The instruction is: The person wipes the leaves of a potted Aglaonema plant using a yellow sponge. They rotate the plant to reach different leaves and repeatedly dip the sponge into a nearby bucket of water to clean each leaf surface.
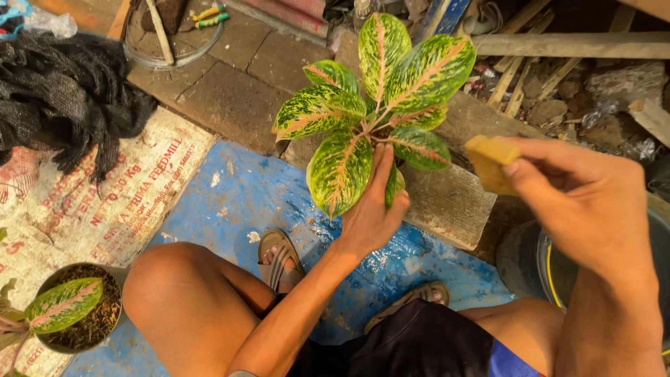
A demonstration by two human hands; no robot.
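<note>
paved floor (237, 84) | blue tarp (244, 195) | wooden planks (572, 45) | warm light

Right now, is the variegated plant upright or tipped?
Upright. The plant spreads its leaves evenly up toward the head camera, with the left hand steadying it under the leaves. Its pot is hidden.
</note>
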